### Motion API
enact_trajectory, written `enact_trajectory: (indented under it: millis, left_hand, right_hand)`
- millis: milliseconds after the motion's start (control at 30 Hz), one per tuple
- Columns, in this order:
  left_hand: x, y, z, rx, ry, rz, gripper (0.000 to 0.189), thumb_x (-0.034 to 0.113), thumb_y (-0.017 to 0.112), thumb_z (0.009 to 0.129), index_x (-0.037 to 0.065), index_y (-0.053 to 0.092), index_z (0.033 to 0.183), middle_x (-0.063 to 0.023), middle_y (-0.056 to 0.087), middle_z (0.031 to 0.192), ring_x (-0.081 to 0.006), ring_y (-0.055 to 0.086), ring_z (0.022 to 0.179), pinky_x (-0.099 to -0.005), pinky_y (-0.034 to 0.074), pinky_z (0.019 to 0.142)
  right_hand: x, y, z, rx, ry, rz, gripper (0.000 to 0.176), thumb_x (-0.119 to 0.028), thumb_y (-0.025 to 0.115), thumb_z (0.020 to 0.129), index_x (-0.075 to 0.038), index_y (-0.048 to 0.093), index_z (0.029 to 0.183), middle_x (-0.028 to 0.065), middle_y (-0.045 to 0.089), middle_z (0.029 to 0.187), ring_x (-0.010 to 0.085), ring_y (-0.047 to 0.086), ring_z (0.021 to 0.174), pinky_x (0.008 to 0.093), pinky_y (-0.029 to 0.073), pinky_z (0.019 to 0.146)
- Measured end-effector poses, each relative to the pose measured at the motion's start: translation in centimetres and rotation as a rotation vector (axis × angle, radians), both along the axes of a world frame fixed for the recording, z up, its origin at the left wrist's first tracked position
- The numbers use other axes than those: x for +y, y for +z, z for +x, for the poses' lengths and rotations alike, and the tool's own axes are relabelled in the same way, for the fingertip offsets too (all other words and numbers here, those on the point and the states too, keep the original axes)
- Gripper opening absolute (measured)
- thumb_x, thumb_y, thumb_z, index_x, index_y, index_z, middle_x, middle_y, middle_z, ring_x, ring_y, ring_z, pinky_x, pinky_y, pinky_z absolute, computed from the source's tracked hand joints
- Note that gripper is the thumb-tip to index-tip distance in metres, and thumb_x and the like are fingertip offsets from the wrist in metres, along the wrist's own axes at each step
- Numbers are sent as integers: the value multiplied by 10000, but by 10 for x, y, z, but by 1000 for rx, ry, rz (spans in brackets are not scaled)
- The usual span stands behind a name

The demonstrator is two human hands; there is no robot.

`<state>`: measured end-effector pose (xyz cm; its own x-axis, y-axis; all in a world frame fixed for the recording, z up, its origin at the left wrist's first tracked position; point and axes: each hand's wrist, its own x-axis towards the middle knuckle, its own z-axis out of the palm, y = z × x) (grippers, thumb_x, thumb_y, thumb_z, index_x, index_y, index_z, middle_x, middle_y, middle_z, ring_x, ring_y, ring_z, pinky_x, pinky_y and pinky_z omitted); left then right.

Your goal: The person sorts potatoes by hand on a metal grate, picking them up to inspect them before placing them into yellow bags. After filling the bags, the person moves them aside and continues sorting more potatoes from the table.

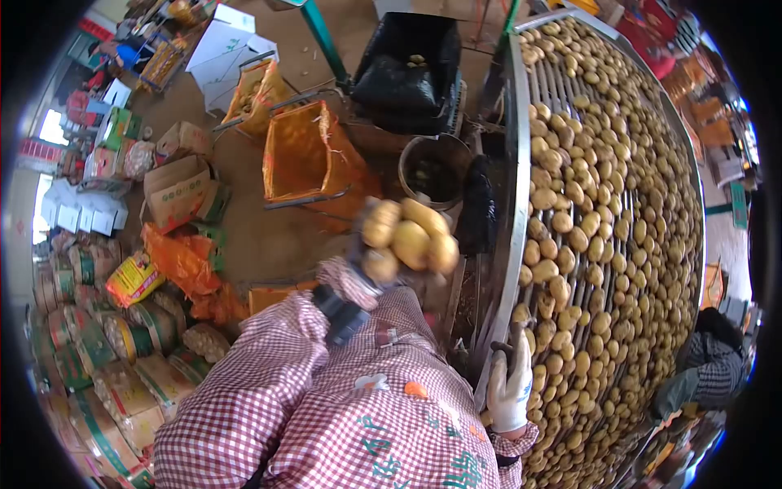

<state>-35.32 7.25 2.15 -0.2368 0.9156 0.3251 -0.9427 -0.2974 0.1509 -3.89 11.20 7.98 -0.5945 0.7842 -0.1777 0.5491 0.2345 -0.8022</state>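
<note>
My left hand (pixel 368 265), dark-gloved and partly hidden, holds several potatoes (pixel 410 242) bunched together in front of my body, away from the conveyor. A white glove covers my right hand (pixel 511 383), which lies at the near edge of the roller conveyor (pixel 522 163). Its fingers point forward and are spread, with a dark strip by the thumb and a potato close to the fingertips. Many loose potatoes (pixel 599 244) cover the rollers.
An open orange bag (pixel 300 155) on a frame stands ahead, beside a round bucket (pixel 436 169) and a black-lined crate (pixel 407 69). Filled sacks (pixel 122 391) are stacked at left. A co-worker (pixel 709 359) is across the conveyor; another person's sleeve (pixel 652 37) shows at top right.
</note>
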Motion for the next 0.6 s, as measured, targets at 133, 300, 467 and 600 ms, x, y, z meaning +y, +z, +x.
enact_trajectory:
  millis: [133,300,467,600]
  left_hand:
    - [-75,10,-128,27,197,-491,483,530,636,930,105,635,1160,-197,561,1370,-494,566,1234,-716,514,976]
    - [-115,17,-232,34,631,-942,554,597,560,957,133,589,1257,-166,555,1397,-461,552,1286,-738,421,1052]
    - [-126,-71,-291,474,415,-1577,809,506,714,886,296,355,1579,-34,360,1638,-286,198,1559,-578,118,1234]
    - [-49,-75,-200,953,428,-1448,651,338,626,1000,206,369,1584,-50,378,1623,-242,303,1516,-519,171,1235]
  right_hand:
    - [12,2,-28,-67,196,233,508,-24,576,937,111,477,1416,311,561,1388,462,578,1265,432,500,1040]
    - [13,0,-49,-77,183,204,502,-50,610,931,86,508,1404,306,563,1388,449,585,1264,446,498,1051]
    - [9,7,-46,-39,91,195,507,-108,672,909,59,542,1370,301,585,1346,472,630,1146,456,538,955]
    - [-4,-8,-6,-72,-69,263,508,-156,689,908,48,551,1353,308,585,1342,476,613,1163,488,512,979]
